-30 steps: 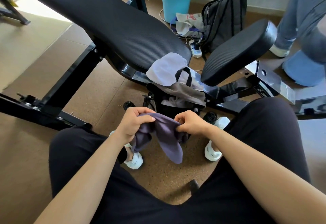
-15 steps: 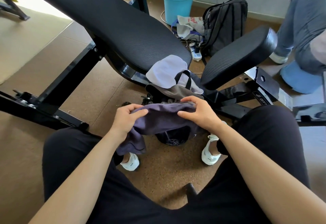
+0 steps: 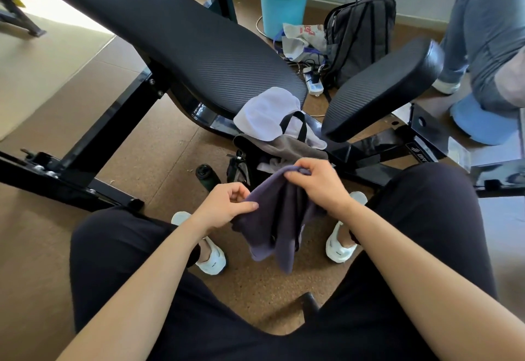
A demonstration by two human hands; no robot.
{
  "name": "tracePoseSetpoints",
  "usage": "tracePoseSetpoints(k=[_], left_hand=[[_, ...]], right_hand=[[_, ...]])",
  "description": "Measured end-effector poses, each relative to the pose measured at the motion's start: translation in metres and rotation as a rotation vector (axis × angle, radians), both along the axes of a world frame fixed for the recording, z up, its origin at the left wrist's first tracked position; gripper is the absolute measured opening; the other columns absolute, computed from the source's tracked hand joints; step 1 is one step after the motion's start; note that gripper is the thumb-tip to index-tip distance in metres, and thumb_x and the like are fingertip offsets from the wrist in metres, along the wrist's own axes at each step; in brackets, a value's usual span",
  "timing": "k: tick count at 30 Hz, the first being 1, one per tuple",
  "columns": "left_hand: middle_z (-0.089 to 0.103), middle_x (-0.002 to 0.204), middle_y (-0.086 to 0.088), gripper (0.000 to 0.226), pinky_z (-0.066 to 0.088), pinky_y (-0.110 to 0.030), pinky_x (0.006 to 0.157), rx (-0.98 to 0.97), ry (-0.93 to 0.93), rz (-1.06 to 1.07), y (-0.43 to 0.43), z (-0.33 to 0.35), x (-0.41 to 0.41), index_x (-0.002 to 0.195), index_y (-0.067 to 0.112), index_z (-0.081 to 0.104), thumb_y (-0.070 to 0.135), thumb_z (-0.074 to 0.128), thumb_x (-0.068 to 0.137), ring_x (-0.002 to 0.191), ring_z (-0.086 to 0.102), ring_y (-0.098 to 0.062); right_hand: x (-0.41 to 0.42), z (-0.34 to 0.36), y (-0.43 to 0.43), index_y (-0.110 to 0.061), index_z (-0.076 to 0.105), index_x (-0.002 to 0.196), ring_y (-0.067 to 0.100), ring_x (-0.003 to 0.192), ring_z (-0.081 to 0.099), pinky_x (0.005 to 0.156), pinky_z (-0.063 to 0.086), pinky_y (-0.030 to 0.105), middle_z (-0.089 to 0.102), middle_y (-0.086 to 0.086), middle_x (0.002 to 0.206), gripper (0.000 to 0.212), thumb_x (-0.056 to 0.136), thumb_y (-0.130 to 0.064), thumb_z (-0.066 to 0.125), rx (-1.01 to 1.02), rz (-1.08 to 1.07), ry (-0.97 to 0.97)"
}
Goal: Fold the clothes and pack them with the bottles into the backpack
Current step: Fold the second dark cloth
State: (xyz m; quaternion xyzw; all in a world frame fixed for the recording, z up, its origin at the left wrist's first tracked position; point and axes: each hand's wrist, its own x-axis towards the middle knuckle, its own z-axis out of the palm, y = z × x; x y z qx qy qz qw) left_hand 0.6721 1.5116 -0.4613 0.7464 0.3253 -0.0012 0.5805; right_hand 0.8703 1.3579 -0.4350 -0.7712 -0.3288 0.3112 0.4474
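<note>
A purple cloth (image 3: 279,227) hangs between my knees, above the floor. My left hand (image 3: 225,207) grips its left edge, and my right hand (image 3: 315,183) pinches its top edge a little higher. Just beyond the cloth sits a dark open backpack (image 3: 241,162) on the floor, partly hidden by the cloth and my right hand. A white garment (image 3: 267,115) and a grey one (image 3: 287,147) lie over the backpack's top. A dark green bottle (image 3: 206,177) stands on the floor at the backpack's left side.
A black weight bench (image 3: 181,39) slants across the view, its seat pad (image 3: 380,91) at right. Behind it stand a blue bucket (image 3: 281,3), a second grey backpack (image 3: 360,39), a power strip (image 3: 314,83) and a plastic bag. Another person's legs (image 3: 483,28) are at far right.
The cloth went from spread flat over the backpack to hanging in folds. My right hand rose, my left hand dropped toward me. The green bottle has come into view.
</note>
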Motion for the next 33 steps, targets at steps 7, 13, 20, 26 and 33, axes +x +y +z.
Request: tracePoseSetpoints(k=[7, 13, 20, 26, 33], left_hand=[[0.061, 0.057, 0.011, 0.021, 0.041, -0.024, 0.061, 0.134, 0.13, -0.011, 0.004, -0.009, -0.004, 0.077, 0.021, 0.068, 0.033, 0.085, 0.083, 0.055, 0.052, -0.002], [0.062, 0.065, 0.001, 0.028, 0.041, -0.03, 0.064, 0.178, 0.149, 0.053, 0.012, -0.015, -0.005, 0.074, 0.02, 0.069, 0.043, 0.076, 0.089, 0.063, 0.053, -0.008], [0.065, 0.078, -0.006, 0.029, 0.042, -0.039, 0.075, -0.216, -0.111, 0.42, 0.01, 0.001, 0.002, 0.076, 0.018, 0.07, 0.042, 0.07, 0.092, 0.077, 0.057, -0.021], [0.067, 0.102, -0.019, 0.042, 0.047, -0.042, 0.091, -0.487, -0.265, 0.34, -0.009, 0.02, 0.008, 0.113, -0.001, 0.067, 0.033, 0.073, 0.089, 0.096, 0.061, -0.029], [0.068, 0.095, -0.011, 0.009, 0.051, -0.036, 0.083, -0.543, -0.272, 0.262, -0.032, 0.032, 0.016, 0.102, 0.012, 0.07, 0.016, 0.066, 0.095, 0.09, 0.064, -0.023]], right_hand=[[0.027, 0.01, -0.005, -0.006, 0.069, 0.082, 0.012, 0.07, 0.053, 0.067, 0.044, 0.033, 0.057, 0.0, 0.07, 0.021, 0.096, -0.022, 0.067, 0.138, -0.45, 0.143], [0.05, 0.004, -0.012, 0.004, 0.066, 0.093, 0.017, 0.075, 0.054, 0.069, 0.047, 0.035, 0.058, 0.006, 0.077, 0.029, 0.094, -0.025, 0.066, 0.145, -0.576, 0.189], [0.045, 0.001, -0.01, -0.017, 0.069, 0.105, 0.023, 0.098, 0.068, 0.088, 0.056, 0.036, 0.072, 0.009, 0.103, 0.013, 0.096, -0.009, 0.065, 0.118, -0.442, 0.491], [0.002, 0.012, -0.011, -0.003, 0.068, 0.113, 0.017, 0.089, 0.065, 0.086, 0.056, 0.029, 0.07, 0.01, 0.096, 0.018, 0.099, 0.002, 0.057, 0.166, -0.077, 0.751], [-0.02, 0.011, -0.007, -0.002, 0.067, 0.111, 0.028, 0.096, 0.069, 0.085, 0.062, 0.037, 0.068, 0.019, 0.108, 0.026, 0.096, 0.013, 0.052, 0.149, 0.075, 1.021]])
